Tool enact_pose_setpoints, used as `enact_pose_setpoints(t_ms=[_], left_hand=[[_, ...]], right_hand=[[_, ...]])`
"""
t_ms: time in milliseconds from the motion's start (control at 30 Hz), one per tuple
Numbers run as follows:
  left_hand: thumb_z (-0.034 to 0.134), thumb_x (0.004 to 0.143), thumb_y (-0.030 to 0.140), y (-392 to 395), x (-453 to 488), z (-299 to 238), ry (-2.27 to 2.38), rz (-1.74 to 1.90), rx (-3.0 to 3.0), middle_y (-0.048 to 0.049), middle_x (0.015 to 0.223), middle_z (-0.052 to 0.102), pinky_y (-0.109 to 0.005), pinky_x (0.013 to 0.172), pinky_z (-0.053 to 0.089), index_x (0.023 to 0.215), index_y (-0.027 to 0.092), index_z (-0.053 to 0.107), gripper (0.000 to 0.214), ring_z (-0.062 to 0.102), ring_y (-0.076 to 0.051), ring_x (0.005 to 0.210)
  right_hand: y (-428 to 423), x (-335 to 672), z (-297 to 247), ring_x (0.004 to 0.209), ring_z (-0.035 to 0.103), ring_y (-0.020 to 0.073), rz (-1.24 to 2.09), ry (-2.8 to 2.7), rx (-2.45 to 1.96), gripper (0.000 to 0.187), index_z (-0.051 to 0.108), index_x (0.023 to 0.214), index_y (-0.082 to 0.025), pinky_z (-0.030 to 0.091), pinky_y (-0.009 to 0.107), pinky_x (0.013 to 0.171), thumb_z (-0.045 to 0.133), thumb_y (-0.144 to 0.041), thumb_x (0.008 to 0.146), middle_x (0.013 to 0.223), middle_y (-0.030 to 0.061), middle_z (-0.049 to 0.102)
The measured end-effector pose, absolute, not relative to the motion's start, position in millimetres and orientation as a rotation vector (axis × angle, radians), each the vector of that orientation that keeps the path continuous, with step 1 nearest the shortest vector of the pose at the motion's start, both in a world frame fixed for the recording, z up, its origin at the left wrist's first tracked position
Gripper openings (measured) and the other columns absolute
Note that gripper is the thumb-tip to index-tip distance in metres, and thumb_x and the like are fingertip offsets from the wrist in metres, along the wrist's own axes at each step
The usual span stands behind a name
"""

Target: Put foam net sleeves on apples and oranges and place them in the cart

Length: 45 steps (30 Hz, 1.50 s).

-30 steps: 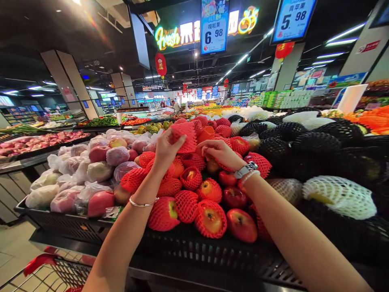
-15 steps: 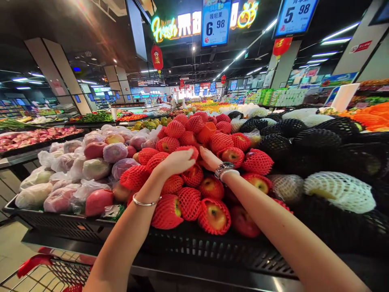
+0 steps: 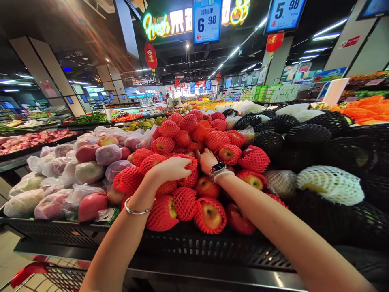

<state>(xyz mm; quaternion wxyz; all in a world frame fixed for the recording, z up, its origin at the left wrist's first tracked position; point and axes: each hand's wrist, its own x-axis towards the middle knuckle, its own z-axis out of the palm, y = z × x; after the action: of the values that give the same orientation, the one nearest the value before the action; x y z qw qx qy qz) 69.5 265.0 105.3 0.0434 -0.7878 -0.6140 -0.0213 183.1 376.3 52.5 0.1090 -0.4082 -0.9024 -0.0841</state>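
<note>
A red foam net (image 3: 191, 163) is pinched by the left hand (image 3: 174, 168), behind and left of the front apple (image 3: 210, 215); whether it is filled cannot be told. The right hand (image 3: 208, 161) is bent into the heap of apples (image 3: 182, 138), straight behind the front apple, and its grip is hidden. One spot seems to be worked on by both hands. A soft, steady hold is called for, so that the heap of apples is not toppled.

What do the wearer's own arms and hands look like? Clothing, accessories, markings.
Both forearms are bare, with no sleeves in view. The left hand and right hand are ungloved. Left wrist: thin, silver-coloured bangle. Right wrist: watch with a dark rectangular face, plus a pale bracelet. No cables or markings visible.
</note>
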Motion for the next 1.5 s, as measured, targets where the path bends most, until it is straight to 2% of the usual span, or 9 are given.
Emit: enact_pose_setpoints(t_ms=[167, 300, 533, 633, 733, 867, 1033, 1200, 1500], left_hand=[[0.049, 0.083, 0.021, 271, 64, 101, -1.848, -0.517, -2.318, -0.0079, 0.086, 0.067, -0.033, 0.072, 0.046, 0.085, 0.016, 0.057, 0.01, 0.062, -0.022, 0.077], [0.056, 0.079, 0.027, 278, 57, 109, -1.7, -1.348, -2.018, -0.0024, 0.072, 0.06, -0.03, 0.067, 0.044, 0.074, 0.017, 0.052, 0.011, 0.056, -0.018, 0.068], [0.061, 0.07, 0.03, 288, 53, 108, -1.311, -2.573, -1.995, -0.0023, 0.084, 0.064, -0.031, 0.079, 0.05, 0.079, 0.019, 0.057, 0.015, 0.062, -0.019, 0.085], [0.049, 0.06, 0.021, 288, 52, 109, -1.233, -2.813, -2.065, -0.0054, 0.088, 0.066, -0.034, 0.08, 0.052, 0.073, 0.018, 0.058, 0.017, 0.063, -0.022, 0.094], [0.046, 0.05, 0.018, 289, 51, 110, -1.27, -2.883, -1.951, -0.005, 0.081, 0.066, -0.03, 0.07, 0.052, 0.067, 0.016, 0.06, 0.021, 0.064, -0.021, 0.086], [0.059, 0.05, 0.018, 295, 48, 105, -1.486, -2.669, -1.906, 0.0004, 0.066, 0.062, -0.024, 0.061, 0.048, 0.063, 0.016, 0.061, 0.013, 0.062, -0.016, 0.07], [0.076, 0.05, 0.023, 311, 40, 95, -1.365, -2.527, -1.984, -0.001, 0.085, 0.064, -0.025, 0.066, 0.052, 0.093, 0.019, 0.06, 0.046, 0.063, -0.015, 0.078], [0.086, 0.048, 0.043, 313, 38, 95, -1.198, -2.6, -1.979, -0.0072, 0.12, 0.057, -0.026, 0.068, 0.055, 0.109, 0.025, 0.054, 0.071, 0.064, -0.018, 0.092], [0.08, 0.06, 0.052, 309, 43, 97, -1.051, -2.352, -2.086, -0.0052, 0.095, 0.065, -0.035, 0.091, 0.05, 0.09, 0.018, 0.06, 0.049, 0.061, -0.021, 0.103]], right_hand=[[381, 199, 64, 0.113, 0.051, 0.0286, -0.366, -2.733, -1.066, 0.042, 0.05, 0.128, -0.004, 0.039, 0.036, 0.092, 0.047, -0.007, 0.086, 0.115, 0.0209, 0.063], [380, 206, 69, 0.113, 0.051, 0.0286, -0.457, -2.718, -1.064, 0.035, 0.056, 0.119, -0.004, 0.036, 0.036, 0.092, 0.044, -0.009, 0.087, 0.117, 0.0213, 0.062], [376, 199, 58, 0.111, 0.048, 0.0301, -0.549, -2.635, -1.163, 0.039, 0.063, 0.115, -0.006, 0.028, 0.042, 0.093, 0.033, -0.008, 0.09, 0.107, 0.021, 0.067], [381, 206, 67, 0.112, 0.048, 0.0302, -0.534, -2.666, -1.08, 0.029, 0.066, 0.107, -0.006, 0.028, 0.041, 0.094, 0.054, -0.018, 0.084, 0.106, 0.0197, 0.068], [385, 219, 81, 0.111, 0.05, 0.0323, -0.469, -2.688, -1.012, 0.049, 0.067, 0.102, -0.008, 0.033, 0.039, 0.091, 0.078, -0.039, 0.065, 0.106, 0.0171, 0.068], [387, 235, 94, 0.09, 0.061, 0.026, -0.26, -2.618, -0.983, 0.059, 0.064, 0.102, -0.013, 0.041, 0.032, 0.074, 0.069, -0.061, 0.07, 0.099, 0.0121, 0.069], [389, 239, 97, 0.078, 0.059, 0.0212, 0.285, -2.239, -0.853, 0.047, 0.063, 0.09, -0.012, 0.042, 0.03, 0.071, 0.069, -0.055, 0.073, 0.088, 0.0093, 0.067], [392, 236, 99, 0.083, 0.058, 0.0163, 1.272, -1.651, -0.467, 0.034, 0.065, 0.092, -0.017, 0.048, 0.025, 0.069, 0.069, -0.046, 0.076, 0.09, 0.0031, 0.065], [381, 244, 109, 0.1, 0.065, 0.017, 2.051, -1.154, 0.023, 0.019, 0.056, 0.105, -0.018, 0.057, 0.03, 0.085, 0.046, -0.028, 0.092, 0.103, 0.0057, 0.068]])
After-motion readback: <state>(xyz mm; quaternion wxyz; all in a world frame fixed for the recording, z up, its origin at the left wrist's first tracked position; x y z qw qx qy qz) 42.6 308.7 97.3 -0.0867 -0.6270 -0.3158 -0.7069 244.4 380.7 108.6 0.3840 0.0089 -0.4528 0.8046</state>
